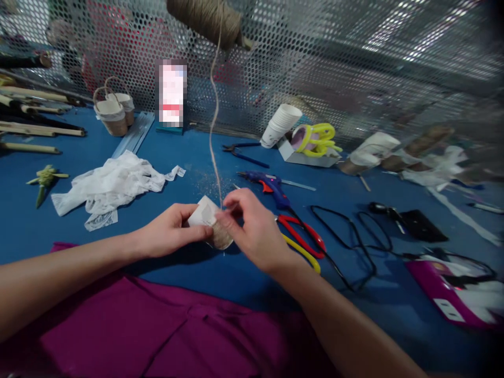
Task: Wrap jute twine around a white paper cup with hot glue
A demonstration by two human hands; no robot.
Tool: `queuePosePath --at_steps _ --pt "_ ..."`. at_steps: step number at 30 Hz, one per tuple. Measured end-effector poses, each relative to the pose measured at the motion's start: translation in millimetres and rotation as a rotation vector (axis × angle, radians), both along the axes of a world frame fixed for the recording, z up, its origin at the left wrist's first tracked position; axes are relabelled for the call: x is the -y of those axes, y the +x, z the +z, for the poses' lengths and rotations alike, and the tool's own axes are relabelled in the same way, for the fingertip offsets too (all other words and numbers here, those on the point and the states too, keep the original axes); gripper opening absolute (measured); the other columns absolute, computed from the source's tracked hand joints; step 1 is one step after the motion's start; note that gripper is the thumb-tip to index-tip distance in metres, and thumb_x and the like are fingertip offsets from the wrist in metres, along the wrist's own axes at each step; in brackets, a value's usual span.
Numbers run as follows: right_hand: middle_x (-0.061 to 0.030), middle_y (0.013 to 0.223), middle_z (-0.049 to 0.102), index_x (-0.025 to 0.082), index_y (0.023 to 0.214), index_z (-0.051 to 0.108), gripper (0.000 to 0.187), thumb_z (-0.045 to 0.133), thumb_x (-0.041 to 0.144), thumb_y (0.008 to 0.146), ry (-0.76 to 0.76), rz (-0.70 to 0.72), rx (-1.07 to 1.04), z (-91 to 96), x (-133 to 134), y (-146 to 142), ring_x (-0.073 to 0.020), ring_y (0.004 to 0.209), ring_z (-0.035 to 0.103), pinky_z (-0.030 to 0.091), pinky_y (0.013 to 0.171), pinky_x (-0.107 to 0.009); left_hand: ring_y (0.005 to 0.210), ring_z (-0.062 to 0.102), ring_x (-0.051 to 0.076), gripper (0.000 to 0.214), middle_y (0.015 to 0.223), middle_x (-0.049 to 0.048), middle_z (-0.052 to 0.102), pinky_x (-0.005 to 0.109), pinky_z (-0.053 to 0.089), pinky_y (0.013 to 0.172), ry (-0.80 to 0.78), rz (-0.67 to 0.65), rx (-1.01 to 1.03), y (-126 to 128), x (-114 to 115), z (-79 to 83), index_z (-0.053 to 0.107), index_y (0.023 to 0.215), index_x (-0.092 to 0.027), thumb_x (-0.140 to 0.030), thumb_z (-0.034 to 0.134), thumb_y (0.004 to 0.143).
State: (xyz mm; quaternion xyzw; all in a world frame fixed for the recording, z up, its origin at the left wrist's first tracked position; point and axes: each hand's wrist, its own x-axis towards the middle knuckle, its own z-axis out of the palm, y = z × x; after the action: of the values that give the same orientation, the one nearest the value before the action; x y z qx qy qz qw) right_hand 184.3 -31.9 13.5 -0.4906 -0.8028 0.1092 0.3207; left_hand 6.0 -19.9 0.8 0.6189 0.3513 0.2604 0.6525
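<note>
My left hand point(173, 229) grips a small white paper cup point(203, 211), tilted over the blue table. Twine is wound around the cup's lower part, which points toward the right. With its fingers pinched together, my right hand point(252, 228) holds the twine point(214, 142) close against the cup. That strand runs up to a large twine spool point(205, 18) hanging at the top. Just beyond my right hand lies a blue glue gun point(270, 186) with a red trigger. Scissors with red and yellow handles point(303, 236) sit partly hidden behind my right hand.
White lace point(114, 184) lies at the left, near finished-looking twine cups point(112, 116) with handles. Pliers point(248, 154), stacked paper cups point(281, 125) and yellow pipe cleaners point(318, 139) stand at the back. A black cable point(354, 252) loops at the right. Perforated metal mesh point(299, 68) rises behind.
</note>
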Motion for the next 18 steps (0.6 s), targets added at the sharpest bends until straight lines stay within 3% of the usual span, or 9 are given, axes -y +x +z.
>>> queuePosePath --at_steps 1,3,5,6,11,14,18 --pt "-0.0046 0.085 0.056 0.019 0.087 0.047 0.021 0.046 0.04 0.083 -0.027 -0.059 -0.025 2.5 -7 8 -0.0128 0.068 0.055 0.046 0.063 -0.026 0.066 0.053 0.012 0.021 0.074 0.0018 0.061 0.024 0.042 0.064 0.012 0.005 0.004 0 -1 -1.0 0.059 0.084 -0.01 -0.028 0.057 0.072" --pt "-0.006 0.086 0.058 0.018 0.091 0.05 0.025 0.042 0.041 0.085 -0.051 -0.308 0.007 6.2 -24 30 -0.0152 0.075 0.056 0.045 0.069 -0.029 0.071 0.055 0.014 0.023 0.08 0.0042 0.063 0.025 0.043 0.068 0.052 0.017 0.008 -1 -3 -3.1 0.06 0.087 -0.01 -0.028 0.057 0.074" --pt "-0.011 0.097 0.059 0.015 0.096 0.053 0.027 0.044 0.037 0.083 -0.145 -0.594 0.211 6.2 -41 54 -0.0208 0.088 0.055 0.043 0.079 -0.034 0.075 0.056 0.015 0.024 0.086 0.006 0.065 0.027 0.044 0.072 0.09 0.025 0.0 -2 -5 -5.2 0.061 0.09 -0.01 -0.028 0.057 0.075" --pt "-0.0152 0.099 0.058 0.012 0.094 0.055 0.025 0.048 0.032 0.08 -0.189 -0.643 0.244 4.5 -49 65 -0.0254 0.094 0.054 0.041 0.081 -0.039 0.075 0.057 0.015 0.024 0.086 0.0065 0.065 0.028 0.044 0.072 0.101 0.031 -0.01 -2 -6 -6.1 0.061 0.091 -0.01 -0.028 0.056 0.075" --pt "-0.0132 0.073 0.063 0.014 0.066 0.058 0.002 0.058 0.013 0.063 -0.378 -0.671 0.223 -10.8 -71 92 -0.0296 0.085 0.058 0.043 0.076 -0.041 0.074 0.057 0.016 0.023 0.083 0.0066 0.065 0.028 0.045 0.071 0.157 0.018 -0.067 -3 -8 -8.9 0.061 0.088 -0.01 -0.029 0.055 0.076" --pt "-0.0116 0.072 0.064 0.013 0.075 0.058 0.011 0.056 0.012 0.064 -0.396 -0.691 0.112 -11.3 -70 90 -0.0268 0.081 0.06 0.045 0.074 -0.04 0.076 0.056 0.016 0.025 0.085 0.0075 0.064 0.03 0.044 0.072 0.227 0.008 -0.095 -3 -8 -8.7 0.06 0.089 -0.009 -0.029 0.053 0.076" --pt "-0.0074 0.08 0.065 0.012 0.102 0.048 0.031 0.051 0.017 0.072 -0.376 -0.634 -0.121 6.2 -54 84 -0.0171 0.069 0.062 0.05 0.062 -0.031 0.078 0.056 0.017 0.026 0.087 0.0087 0.062 0.031 0.044 0.074 0.299 -0.022 -0.111 -3 -7 -7.1 0.06 0.09 -0.008 -0.029 0.052 0.078"
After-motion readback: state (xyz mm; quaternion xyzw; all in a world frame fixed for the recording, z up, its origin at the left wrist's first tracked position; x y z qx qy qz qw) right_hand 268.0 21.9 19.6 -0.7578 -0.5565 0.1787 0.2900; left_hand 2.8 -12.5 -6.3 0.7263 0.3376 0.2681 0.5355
